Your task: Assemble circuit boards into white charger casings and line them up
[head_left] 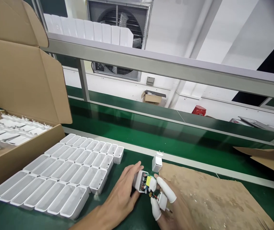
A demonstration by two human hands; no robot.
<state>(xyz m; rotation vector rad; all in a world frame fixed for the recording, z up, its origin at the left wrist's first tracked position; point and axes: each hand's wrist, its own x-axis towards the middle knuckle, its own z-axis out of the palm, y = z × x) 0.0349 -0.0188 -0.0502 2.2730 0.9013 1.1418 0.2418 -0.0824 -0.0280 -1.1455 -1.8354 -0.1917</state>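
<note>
My left hand is closed around a white plastic charger case, its open end facing right. My right hand, with white covers on thumb and forefinger, pinches a white plug cap with metal pins. Joined to the cap by wires, a circuit board with yellow and white parts lies at the mouth of the case. Whether the board is partly inside cannot be made out. Just beyond my hands stands another white charger with its plug cap on top.
Rows of open white cases stand on the green bench at left. Beside them is a cardboard box with plug caps and cases. A cardboard sheet lies at right. Past the bench edge runs a green belt beneath a metal rail.
</note>
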